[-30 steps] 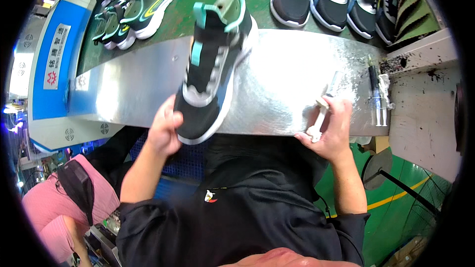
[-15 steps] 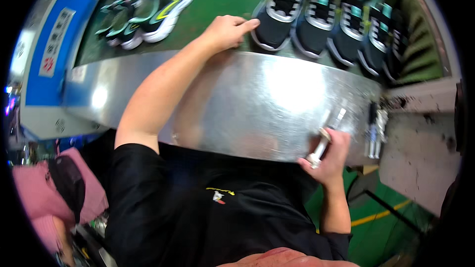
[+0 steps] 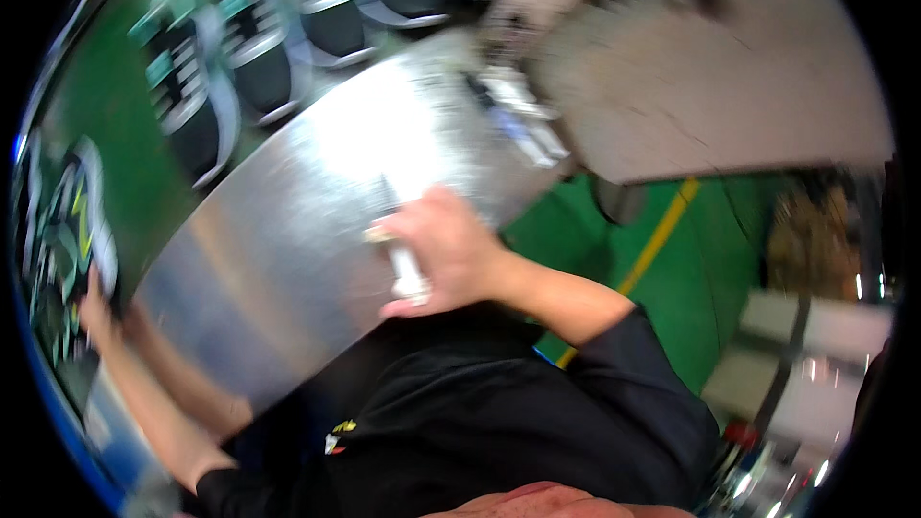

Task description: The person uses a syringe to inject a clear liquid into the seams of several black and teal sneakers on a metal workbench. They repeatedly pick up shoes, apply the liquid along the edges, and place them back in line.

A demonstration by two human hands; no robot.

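Note:
My right hand [image 3: 451,245] is closed around a slim white-handled tool [image 3: 407,273] over the shiny metal worktop [image 3: 288,240]. The kind of tool is unclear. Over at the far left, my left hand [image 3: 96,315] reaches beside a sneaker [image 3: 96,197] with a white sole and a yellow-green stripe. Motion blur smears its fingers, so I cannot tell whether it grips the shoe. Past the worktop's far edge stands a row of several black sneakers with teal tongues, the closest being this sneaker [image 3: 197,125].
Some white and dark slim tools [image 3: 518,115] lie at the worktop's right end, beside a large beige panel [image 3: 710,67]. A yellow line [image 3: 662,230] crosses the green floor to the right. Pale boxes [image 3: 767,364] are stacked at the lower right.
The view has swung to the right. My left hand has gone from the row of black sneakers to the striped sneaker at left. The right hand still holds the white-handled tool.

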